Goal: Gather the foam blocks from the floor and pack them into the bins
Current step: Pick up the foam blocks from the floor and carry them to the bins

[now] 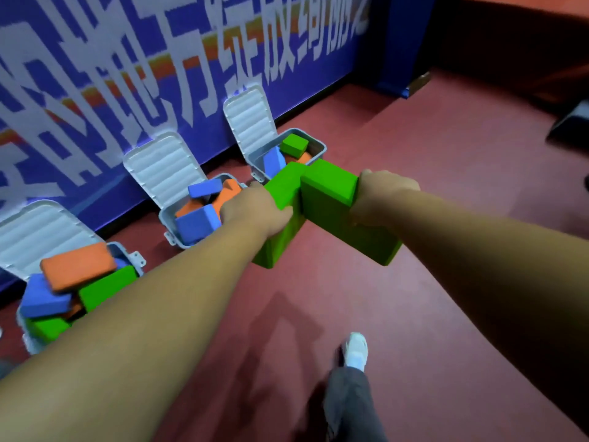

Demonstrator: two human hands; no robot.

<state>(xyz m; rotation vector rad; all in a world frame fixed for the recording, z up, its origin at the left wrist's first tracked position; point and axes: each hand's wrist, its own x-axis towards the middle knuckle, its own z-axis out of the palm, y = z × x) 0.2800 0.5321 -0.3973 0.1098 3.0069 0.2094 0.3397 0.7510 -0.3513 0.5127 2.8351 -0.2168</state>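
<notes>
Fingers of left hand [255,208] clamped round first green block [277,189], of right hand [379,199] round second green block [334,212]; foam likely light, soft, squashable; best gripped across narrow sides.

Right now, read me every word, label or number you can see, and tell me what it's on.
"方绽放": large white characters on the blue wall banner; reading uncertain.
Remaining banner characters: cropped or blurred, unreadable.
Grey plastic bins and foam blocks: no text visible.
</notes>
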